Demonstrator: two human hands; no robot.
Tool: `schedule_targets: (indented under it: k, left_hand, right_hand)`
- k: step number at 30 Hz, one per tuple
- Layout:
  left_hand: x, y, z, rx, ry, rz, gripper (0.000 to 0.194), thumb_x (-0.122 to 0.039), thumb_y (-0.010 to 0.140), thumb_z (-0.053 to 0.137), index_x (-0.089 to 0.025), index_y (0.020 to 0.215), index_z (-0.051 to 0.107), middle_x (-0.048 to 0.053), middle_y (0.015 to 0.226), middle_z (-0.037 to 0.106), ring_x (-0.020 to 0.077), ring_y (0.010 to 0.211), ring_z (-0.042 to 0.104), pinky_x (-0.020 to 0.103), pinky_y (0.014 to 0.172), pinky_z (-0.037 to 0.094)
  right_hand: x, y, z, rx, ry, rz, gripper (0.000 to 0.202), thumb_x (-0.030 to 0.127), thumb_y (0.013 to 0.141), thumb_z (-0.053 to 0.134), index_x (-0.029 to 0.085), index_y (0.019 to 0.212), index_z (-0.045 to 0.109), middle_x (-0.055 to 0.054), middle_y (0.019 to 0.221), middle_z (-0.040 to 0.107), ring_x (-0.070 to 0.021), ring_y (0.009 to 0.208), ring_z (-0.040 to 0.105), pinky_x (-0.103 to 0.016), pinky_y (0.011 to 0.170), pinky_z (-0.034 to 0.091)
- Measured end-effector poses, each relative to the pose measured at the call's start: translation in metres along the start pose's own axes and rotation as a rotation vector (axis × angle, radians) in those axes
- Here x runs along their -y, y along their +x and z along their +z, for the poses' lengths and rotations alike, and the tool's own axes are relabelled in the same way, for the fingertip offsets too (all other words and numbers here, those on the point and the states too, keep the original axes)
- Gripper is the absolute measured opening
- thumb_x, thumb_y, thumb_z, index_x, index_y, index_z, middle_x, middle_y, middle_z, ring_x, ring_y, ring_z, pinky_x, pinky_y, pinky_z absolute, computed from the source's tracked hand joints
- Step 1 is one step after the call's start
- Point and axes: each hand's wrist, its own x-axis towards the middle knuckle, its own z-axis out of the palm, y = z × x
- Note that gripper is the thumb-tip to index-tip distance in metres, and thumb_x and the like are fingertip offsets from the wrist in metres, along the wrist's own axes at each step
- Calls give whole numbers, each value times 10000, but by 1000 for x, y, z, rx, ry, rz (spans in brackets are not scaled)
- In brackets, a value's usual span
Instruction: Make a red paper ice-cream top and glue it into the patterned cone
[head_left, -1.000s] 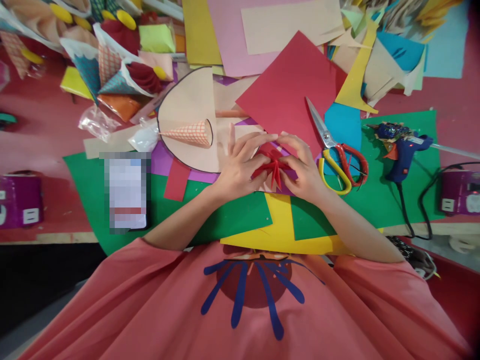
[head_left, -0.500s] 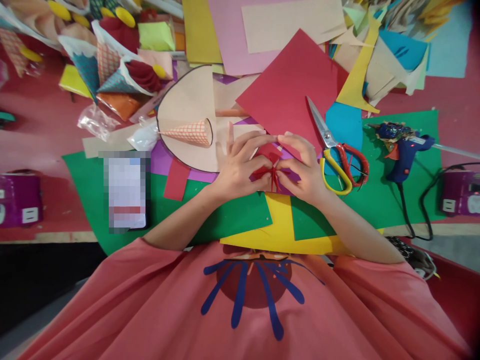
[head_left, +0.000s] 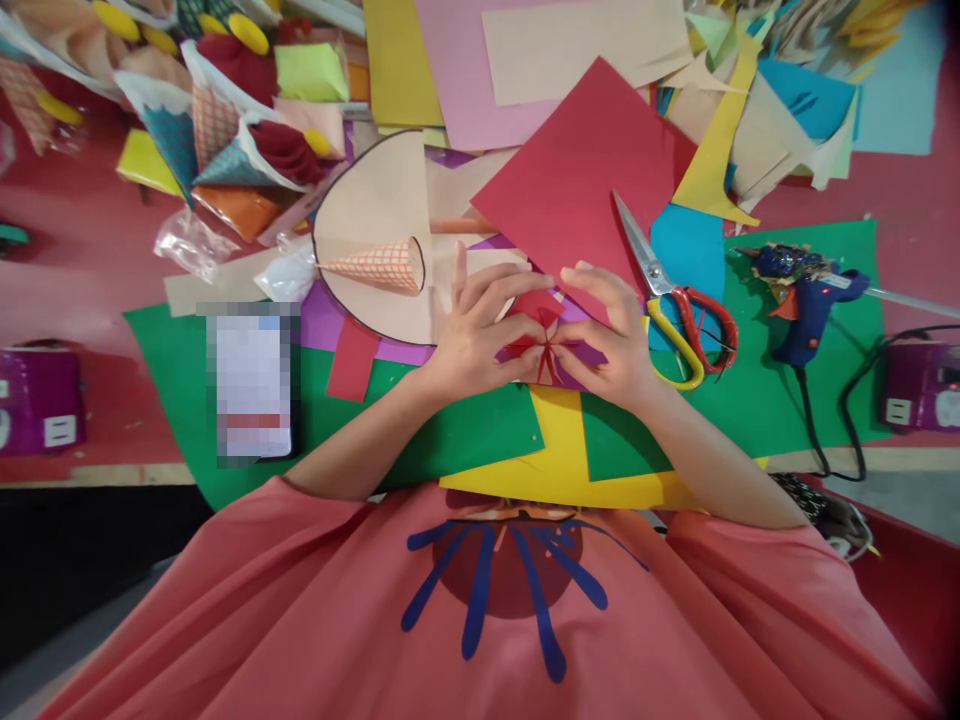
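Note:
A small piece of folded red paper (head_left: 547,352) with several thin pleats fanning out stands between my fingertips. My left hand (head_left: 480,335) pinches it from the left with thumb and index finger, the other fingers stretched above. From the right, my right hand (head_left: 613,340) pinches it the same way. Fingertips hide part of the folds. Close to my right hand lie the scissors (head_left: 686,330) with one yellow and one red handle. A checked paper cone (head_left: 386,266) rests on a cream paper semicircle (head_left: 367,210) left of my hands.
A blue glue gun (head_left: 814,315) with its cord is at the right on green paper (head_left: 862,260). A phone (head_left: 253,385) lies at the left. Large red paper (head_left: 577,150), paper scraps (head_left: 772,150) and finished paper cones (head_left: 217,130) cover the far side.
My right fingertips have shifted slightly rightward, opening a small gap between the upper fingers of both hands. The red pleats spread a little more.

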Motion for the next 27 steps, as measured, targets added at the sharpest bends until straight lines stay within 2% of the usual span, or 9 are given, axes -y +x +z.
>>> schedule_targets:
  k: [3, 6, 14, 21, 25, 27]
  left_hand:
    - [0, 0, -2, 6, -23, -9, 235, -438, 897, 530, -251, 792, 626, 2, 1278, 626, 247, 1280, 509, 596, 1230, 164]
    - [-1, 1, -3, 20, -45, -21, 208, -427, 903, 530, -270, 813, 632, -1, 1279, 624, 241, 1264, 521, 587, 1215, 219]
    - [0, 1, -1, -13, -45, 13, 223, -399, 912, 512, -252, 790, 627, 0, 1223, 647, 227, 1221, 539, 583, 1231, 190]
    - [0, 0, 2, -4, -47, 34, 229, -381, 924, 486, -240, 810, 626, 10, 1197, 645, 223, 1241, 533, 562, 1222, 241]
    - [-1, 0, 3, -60, -54, 54, 194, -354, 924, 499, -249, 820, 625, 2, 1190, 651, 219, 1231, 542, 576, 1236, 191]
    - [-2, 0, 2, -85, -16, 38, 189, -354, 920, 510, -255, 808, 626, -3, 1185, 658, 218, 1213, 552, 584, 1228, 210]
  right_hand:
    - [0, 0, 0, -43, -32, -58, 73, 251, 878, 569, 257, 923, 626, -38, 1408, 519, -278, 1331, 500, -543, 1090, 447]
    - [1, 0, 0, -41, 1, -47, 82, 250, 875, 573, 262, 933, 630, -26, 1427, 509, -293, 1341, 492, -576, 1108, 415]
    - [0, -1, 0, 27, -35, -11, 58, 275, 896, 562, 267, 918, 616, -26, 1398, 559, -276, 1342, 505, -604, 1100, 431]
    - [12, 0, -3, 31, -248, -65, 99, 238, 925, 494, 307, 958, 557, -24, 1363, 555, -178, 1325, 524, -458, 1079, 524]
    - [11, 2, -2, -30, -286, -116, 87, 216, 887, 550, 266, 958, 551, -73, 1322, 559, -204, 1299, 540, -430, 1069, 529]
    - [9, 4, 0, -68, -289, -126, 78, 221, 865, 571, 242, 939, 557, -99, 1314, 555, -235, 1289, 543, -446, 1060, 527]
